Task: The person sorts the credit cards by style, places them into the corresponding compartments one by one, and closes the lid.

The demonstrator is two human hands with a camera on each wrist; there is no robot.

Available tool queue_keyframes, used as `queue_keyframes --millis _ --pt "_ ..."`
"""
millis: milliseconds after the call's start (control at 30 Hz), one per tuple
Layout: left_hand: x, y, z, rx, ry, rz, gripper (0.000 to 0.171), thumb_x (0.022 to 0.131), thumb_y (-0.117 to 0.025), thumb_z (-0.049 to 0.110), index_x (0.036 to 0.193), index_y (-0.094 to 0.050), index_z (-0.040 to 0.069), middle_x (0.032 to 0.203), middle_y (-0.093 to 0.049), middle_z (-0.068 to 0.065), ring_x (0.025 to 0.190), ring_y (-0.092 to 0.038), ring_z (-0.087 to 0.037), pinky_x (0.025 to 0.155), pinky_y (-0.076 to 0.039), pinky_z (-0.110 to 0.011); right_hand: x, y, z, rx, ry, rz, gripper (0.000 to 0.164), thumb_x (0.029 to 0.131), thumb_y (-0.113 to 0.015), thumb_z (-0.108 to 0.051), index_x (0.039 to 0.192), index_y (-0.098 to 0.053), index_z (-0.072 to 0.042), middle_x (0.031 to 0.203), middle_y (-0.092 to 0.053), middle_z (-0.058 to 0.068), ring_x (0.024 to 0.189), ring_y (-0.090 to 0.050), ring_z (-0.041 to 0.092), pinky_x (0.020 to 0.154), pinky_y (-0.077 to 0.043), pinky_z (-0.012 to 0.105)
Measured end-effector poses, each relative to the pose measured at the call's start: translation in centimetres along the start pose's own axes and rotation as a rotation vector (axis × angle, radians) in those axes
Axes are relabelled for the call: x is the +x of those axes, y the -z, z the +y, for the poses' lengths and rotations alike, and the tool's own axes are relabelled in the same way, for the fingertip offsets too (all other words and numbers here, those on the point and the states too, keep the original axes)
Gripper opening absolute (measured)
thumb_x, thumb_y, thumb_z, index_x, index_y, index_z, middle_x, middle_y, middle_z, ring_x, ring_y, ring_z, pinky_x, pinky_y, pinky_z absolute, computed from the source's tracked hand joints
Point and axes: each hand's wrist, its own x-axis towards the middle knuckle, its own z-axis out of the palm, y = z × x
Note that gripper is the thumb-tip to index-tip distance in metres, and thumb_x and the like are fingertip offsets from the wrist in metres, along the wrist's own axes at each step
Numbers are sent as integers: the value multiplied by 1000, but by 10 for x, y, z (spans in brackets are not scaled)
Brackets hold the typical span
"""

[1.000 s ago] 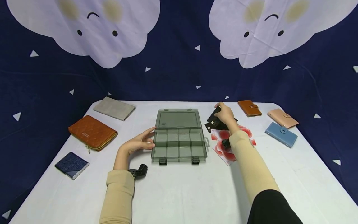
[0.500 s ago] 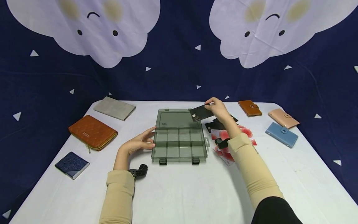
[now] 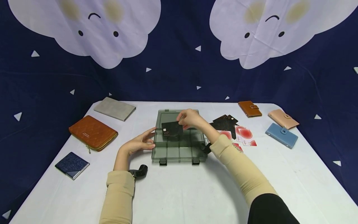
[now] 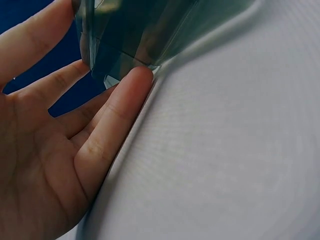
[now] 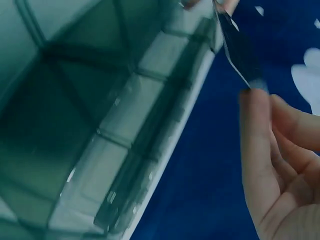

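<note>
A translucent grey-green compartment box (image 3: 179,152) lies with its lid laid back in the middle of the table. Against its left side rest the extended fingertips of my left hand (image 3: 137,142); the left wrist view shows this hand (image 4: 55,135) with fingers spread along the box wall (image 4: 135,35). My right hand (image 3: 193,119) pinches a black VIP card (image 3: 172,129) by its right edge, over the box's upper left compartments. Seen edge-on in the right wrist view, the card (image 5: 237,47) sits between thumb and fingers of the right hand (image 5: 280,160).
Right of the box lie several black cards (image 3: 225,123) and red-and-white cards (image 3: 246,135). Further right are brown (image 3: 250,109), pink (image 3: 283,118) and blue (image 3: 281,134) card holders. On the left are a grey wallet (image 3: 114,108), a brown zip wallet (image 3: 93,133) and a navy card holder (image 3: 72,165).
My right hand has picked a black card off the pile on the right and carried it left over the box. The left hand has stayed at the box's side.
</note>
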Motion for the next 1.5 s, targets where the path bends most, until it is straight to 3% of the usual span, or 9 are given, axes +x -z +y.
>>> queue_keyframes --millis 167,400,633,767,933,1067,1167,1367,1500 --pt "0 0 0 2 -3 -6 89 83 -66 7 150 -9 20 152 -8 -19 112 -43 -24 85 -45 -31 4 -17 -4 -121 -26 -116 15 89 -51 5 100 -61 0 96 -59 15 69 -60 24 68 -53 35" --pt "1 -2 2 4 -7 -15 87 84 -64 6 150 -8 20 152 -8 -20 116 -41 -29 86 -45 -33 5 -32 -5 -345 12 -157 12 90 -52 4 93 -62 -2 97 -61 13 67 -62 20 62 -53 27" --pt "1 -1 3 20 -7 -16 87 84 -64 7 150 -9 20 151 -9 -19 116 -40 -29 87 -42 -35 4 -34 -5 -553 -28 -253 29 94 -45 -2 119 -58 -10 112 -59 17 52 -48 15 55 -39 26" --pt "1 -1 3 26 -9 -12 87 85 -64 6 150 -9 20 151 -9 -19 115 -41 -29 86 -43 -34 4 -34 -4 -601 -59 -341 36 95 -47 -8 130 -52 -12 122 -55 15 49 -39 11 54 -37 27" --pt "1 -2 3 30 -7 -11 87 85 -64 6 150 -9 20 152 -9 -20 114 -42 -28 85 -44 -34 3 -31 0 -554 -49 -385 40 95 -50 -14 134 -48 -11 132 -49 12 50 -37 12 59 -42 33" --pt "0 -1 3 37 -11 -12 87 85 -64 7 150 -8 20 152 -8 -20 114 -42 -29 86 -44 -34 -1 -20 2 -467 8 -345 39 95 -51 -18 133 -49 -9 130 -51 13 78 -56 19 77 -46 37" --pt "-1 -1 2 44 -15 -10 87 85 -64 7 150 -8 20 152 -8 -20 114 -42 -28 86 -44 -34 -6 -4 5 -396 60 -276 39 94 -51 -19 131 -51 -6 124 -56 14 100 -56 27 83 -46 38" --pt "-1 0 2 33 -18 -9 87 84 -64 6 150 -9 19 152 -9 -20 113 -43 -27 87 -43 -33 -14 35 30 -218 83 -50 37 94 -51 -16 127 -52 -1 111 -60 19 97 -58 33 81 -46 40" --pt "-1 0 1 39 -13 -5 87 84 -64 7 150 -9 19 152 -10 -20 114 -42 -28 90 -42 -36 -15 57 58 -203 63 89 33 91 -52 -10 121 -55 4 108 -61 24 98 -58 36 82 -45 43"
